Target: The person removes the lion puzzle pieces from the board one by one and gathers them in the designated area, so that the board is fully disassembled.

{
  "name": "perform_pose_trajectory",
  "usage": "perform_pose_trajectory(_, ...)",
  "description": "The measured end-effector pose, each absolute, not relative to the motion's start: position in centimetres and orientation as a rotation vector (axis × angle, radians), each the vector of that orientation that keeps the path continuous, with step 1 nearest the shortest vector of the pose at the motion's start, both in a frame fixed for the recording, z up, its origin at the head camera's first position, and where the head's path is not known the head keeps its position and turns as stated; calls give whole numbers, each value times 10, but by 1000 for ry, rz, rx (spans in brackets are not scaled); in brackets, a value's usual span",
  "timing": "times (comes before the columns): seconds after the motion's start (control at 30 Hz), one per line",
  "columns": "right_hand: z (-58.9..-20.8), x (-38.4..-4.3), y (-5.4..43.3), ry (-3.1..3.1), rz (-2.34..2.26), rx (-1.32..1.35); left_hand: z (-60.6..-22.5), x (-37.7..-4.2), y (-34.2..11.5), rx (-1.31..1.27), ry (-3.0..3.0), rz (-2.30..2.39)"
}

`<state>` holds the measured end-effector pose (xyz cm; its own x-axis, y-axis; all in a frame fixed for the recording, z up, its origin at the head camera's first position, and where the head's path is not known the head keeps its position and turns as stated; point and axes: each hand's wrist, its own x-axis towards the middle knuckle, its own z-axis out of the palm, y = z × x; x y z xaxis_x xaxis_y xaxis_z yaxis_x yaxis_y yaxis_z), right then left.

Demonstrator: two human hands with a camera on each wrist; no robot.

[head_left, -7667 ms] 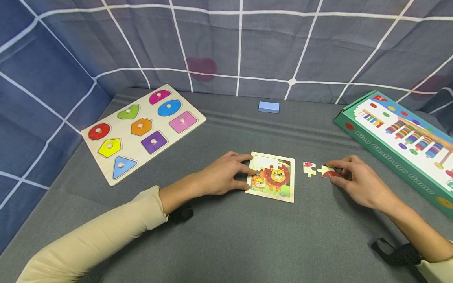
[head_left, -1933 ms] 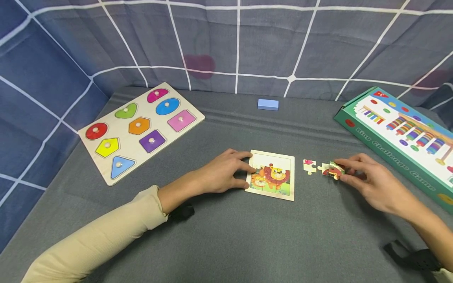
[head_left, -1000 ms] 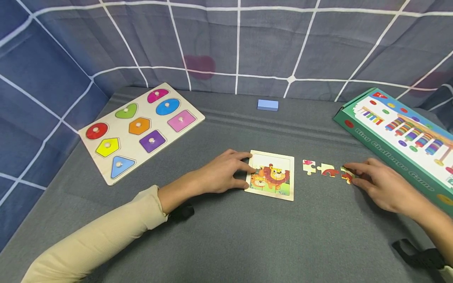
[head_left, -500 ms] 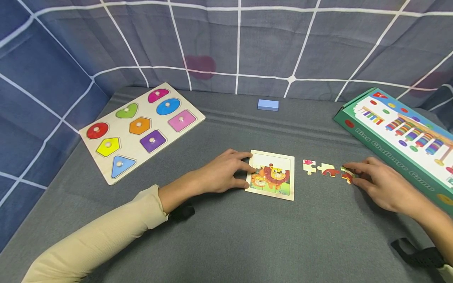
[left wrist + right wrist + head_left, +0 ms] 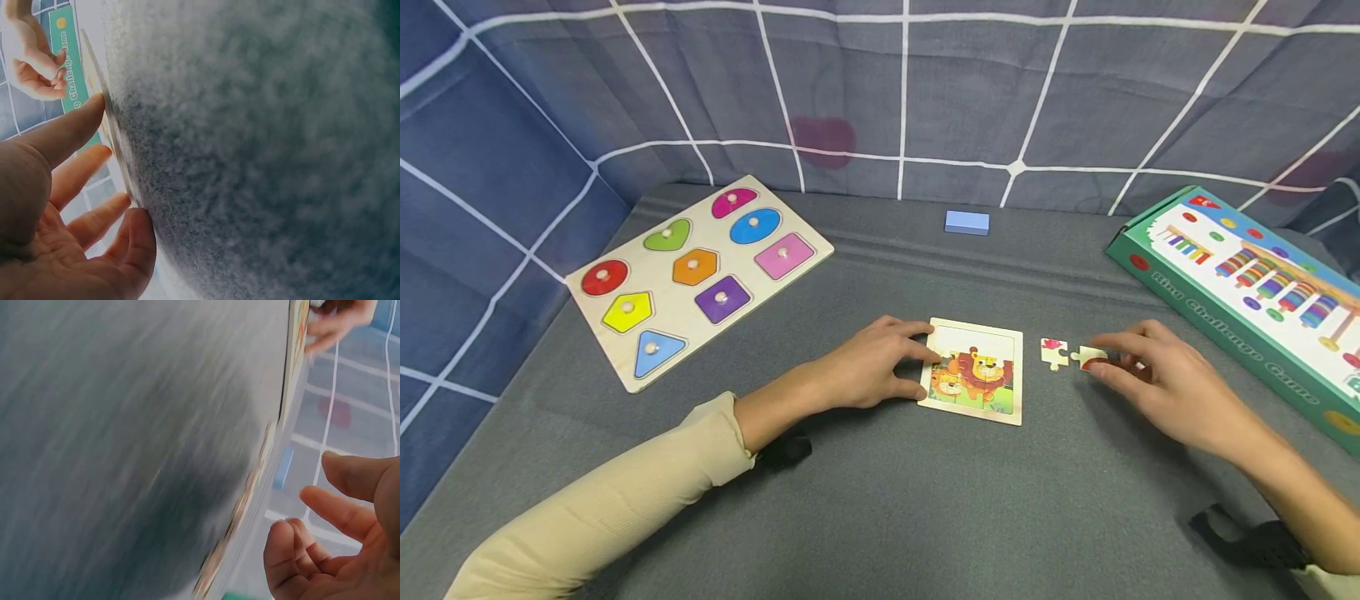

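Note:
A small wooden lion puzzle board point(image 5: 1018, 377) lies in the middle of the grey table, its upper row bare. My left hand point(image 5: 872, 367) rests at the board's left side, straight fingers and thumb spread along that edge and touching it. To the right lie loose jigsaw pieces: one with a pink flower point(image 5: 1050, 354), and beside it one with a red arc point(image 5: 1087, 353). Over this second piece hovers my right hand point(image 5: 1180, 392), fingertips at its right part. The right wrist view has a gap between thumb and fingers, nothing held. A third piece is mostly hidden behind the right hand.
A knobbed shape board point(image 5: 649, 271) lies at the back left. At the right sits a green Ring Challenge Game box point(image 5: 1232, 333), close beyond the right hand. A blue block point(image 5: 967, 222) lies at the back, before a checked curtain point(image 5: 850, 83).
The right hand set the green-and-red piece down to the right of the arc piece, let go, and moved left over the arc piece. The left hand stays at the board.

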<state>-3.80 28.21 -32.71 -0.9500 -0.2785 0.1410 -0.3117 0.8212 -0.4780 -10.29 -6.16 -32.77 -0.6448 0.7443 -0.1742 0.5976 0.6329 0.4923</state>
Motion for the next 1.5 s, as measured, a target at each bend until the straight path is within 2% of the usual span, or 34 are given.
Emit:
perform_pose_trajectory(0.47, -321, -46, 204, -2910, 1021, 609, -327, -107, -59, 991, 2488, 576)
perform_pose_trajectory(0.8, -329, -58, 165, -3012, 967, 662, -329, -107, -61, 969, 2481, 572)
perform_pose_trajectory(1.13, -333, -65, 153, -3087, 803, 651, -328, -107, -60, 978, 2488, 577)
perform_pose_trajectory(1.5, -334, -68, 152, -3087, 855, 651, -328, -108, -61, 992, 2485, 588)
